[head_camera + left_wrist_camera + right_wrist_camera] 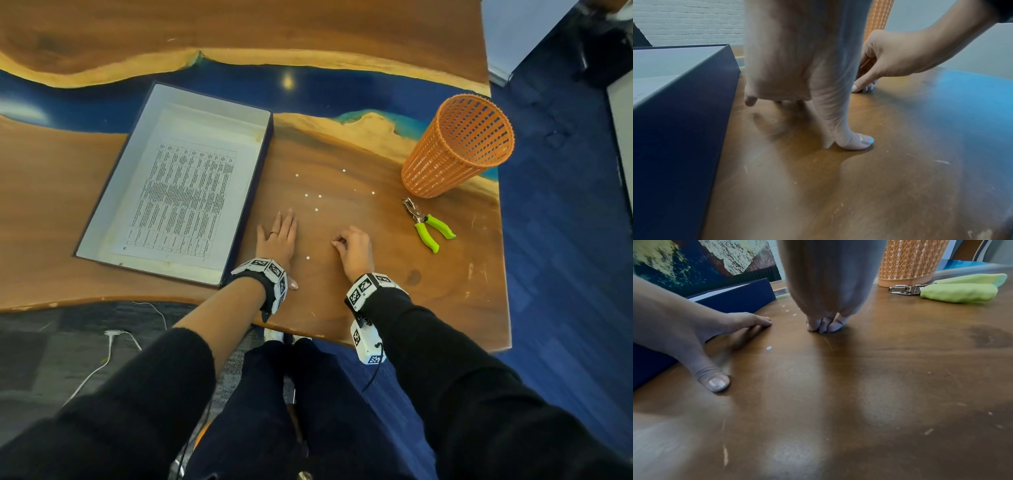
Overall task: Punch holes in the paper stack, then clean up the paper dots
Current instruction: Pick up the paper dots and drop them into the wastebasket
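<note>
Beside box edge [251,202], hands [278,236] flat, dots [308,257] btwn.

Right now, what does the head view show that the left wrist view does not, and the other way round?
Only the head view shows the printed paper inside the box, the scattered paper dots and the green-handled hole punch.

Only the left wrist view shows the left thumb tip pressed on the table and a white brick wall.

Both show the left hand flat, the right hand with fingers bunched on the wood, and the orange basket.
</note>
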Demonstrator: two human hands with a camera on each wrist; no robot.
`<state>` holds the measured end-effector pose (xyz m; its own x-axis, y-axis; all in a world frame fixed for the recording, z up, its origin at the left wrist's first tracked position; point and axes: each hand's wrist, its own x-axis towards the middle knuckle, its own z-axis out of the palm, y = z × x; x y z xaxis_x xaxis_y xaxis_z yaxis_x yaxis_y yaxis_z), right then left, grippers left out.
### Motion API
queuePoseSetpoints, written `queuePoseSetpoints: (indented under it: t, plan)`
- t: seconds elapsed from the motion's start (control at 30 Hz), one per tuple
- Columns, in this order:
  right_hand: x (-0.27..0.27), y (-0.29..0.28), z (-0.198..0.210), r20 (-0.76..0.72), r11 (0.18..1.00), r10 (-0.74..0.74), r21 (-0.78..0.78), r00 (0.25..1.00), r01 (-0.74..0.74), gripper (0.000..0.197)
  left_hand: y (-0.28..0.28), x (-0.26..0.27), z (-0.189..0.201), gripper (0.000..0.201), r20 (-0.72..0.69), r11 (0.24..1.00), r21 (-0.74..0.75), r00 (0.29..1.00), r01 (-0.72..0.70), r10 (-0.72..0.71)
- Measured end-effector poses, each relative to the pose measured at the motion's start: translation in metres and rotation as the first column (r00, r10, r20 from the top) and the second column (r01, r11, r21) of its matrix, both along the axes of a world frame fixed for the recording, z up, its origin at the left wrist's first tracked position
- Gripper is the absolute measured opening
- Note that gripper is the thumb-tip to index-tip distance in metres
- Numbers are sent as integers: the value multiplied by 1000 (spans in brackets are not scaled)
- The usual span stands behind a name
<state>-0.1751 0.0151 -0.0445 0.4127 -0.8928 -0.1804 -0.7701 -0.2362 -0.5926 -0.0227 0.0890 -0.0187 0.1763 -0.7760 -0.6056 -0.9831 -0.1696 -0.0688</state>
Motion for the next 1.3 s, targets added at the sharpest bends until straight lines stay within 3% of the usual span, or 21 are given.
queuePoseSetpoints:
  t: [0.33,0.57,0.67,0.77,0.87,1.0,1.17,1.3]
  plan:
    - [3,0,-1,-70,997,44,61,997,-40,11,0,0,3,149,-1,1000,3,1000,1,-1]
    - [0,-1,2,-27,998,30,58,999,-28,9,-1,0,3,149,4,1000,12,1000,7,-7]
    - [-2,-7,15,13,1000,-4,15,1000,3,11,-1,0,4,149,10,1000,14,1000,8,-9]
    - [-6,-30,41,98,991,-8,-135,995,21,11,-2,-3,7,147,47,999,32,999,24,-25]
    - [-14,-67,76,187,939,-40,-330,982,101,8,-6,-11,11,139,121,997,61,991,41,-48]
    - [-36,-115,117,292,839,-180,-453,939,301,7,-14,-21,14,99,185,997,69,981,41,-53]
    - [-63,-156,134,225,792,-352,-446,909,417,7,-19,-26,17,99,234,993,110,969,53,-77]
    - [-71,-168,136,173,799,-398,-416,901,433,12,-17,-25,15,101,240,994,101,968,51,-74]
